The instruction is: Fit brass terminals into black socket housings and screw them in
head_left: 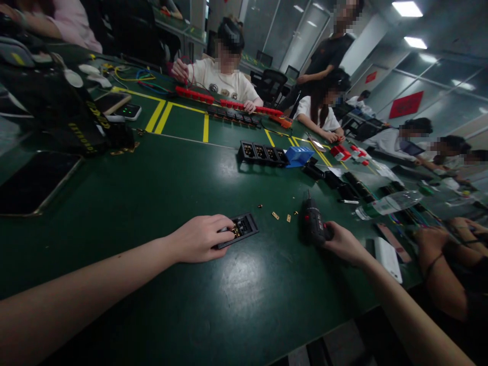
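My left hand [202, 238] grips the left end of a small black rectangular housing [249, 225] lying on the green table [152, 284]. Brass-coloured parts show inside the housing beside my fingertips. Over to the right, my right hand [339, 241] is closed around the rear of a black cordless screwdriver [314, 221], whose thin bit points away from me. It is low over the table or resting on it; I cannot tell which. Two small brass plates [275, 215] and several tiny screws [260, 206] lie between the housing and the screwdriver.
Beyond my hands stands a row of black sockets [263, 152] next to a blue block [299, 155]. A dark tablet [36, 183] lies at left. At right are a plastic bottle [389, 204], a white power bank [388, 259] and another person's arms [434, 254]. Co-workers sit across the table.
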Demonstrator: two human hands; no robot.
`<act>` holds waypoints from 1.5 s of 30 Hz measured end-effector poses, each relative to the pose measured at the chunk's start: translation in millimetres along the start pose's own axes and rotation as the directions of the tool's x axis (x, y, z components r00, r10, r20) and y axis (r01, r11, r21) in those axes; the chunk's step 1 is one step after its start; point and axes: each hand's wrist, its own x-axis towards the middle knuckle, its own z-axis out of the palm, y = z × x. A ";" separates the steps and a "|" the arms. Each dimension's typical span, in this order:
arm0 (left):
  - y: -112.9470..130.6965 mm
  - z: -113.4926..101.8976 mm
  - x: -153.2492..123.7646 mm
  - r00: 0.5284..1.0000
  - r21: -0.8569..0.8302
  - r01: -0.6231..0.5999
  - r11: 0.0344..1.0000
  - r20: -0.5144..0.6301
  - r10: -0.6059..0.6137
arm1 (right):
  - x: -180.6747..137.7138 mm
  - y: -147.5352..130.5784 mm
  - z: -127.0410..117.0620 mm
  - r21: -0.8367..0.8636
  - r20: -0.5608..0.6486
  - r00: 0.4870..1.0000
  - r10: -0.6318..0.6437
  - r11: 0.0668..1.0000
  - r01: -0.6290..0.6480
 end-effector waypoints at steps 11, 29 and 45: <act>1.5 -3.0 -0.5 0.979 -0.129 0.203 0.971 0.047 -0.199 | 42.8 25.7 -12.0 0.074 0.132 0.983 -0.129 0.990 0.120; -2.3 -1.3 -0.9 0.994 -0.147 0.109 0.983 0.022 -0.107 | 38.8 -139.0 62.7 -0.126 -0.491 0.638 -0.593 0.773 0.622; -12.0 3.4 -0.5 0.813 -0.575 0.266 0.774 -0.298 -0.501 | 43.1 -132.2 65.9 -0.198 -0.319 0.759 -0.568 0.823 0.533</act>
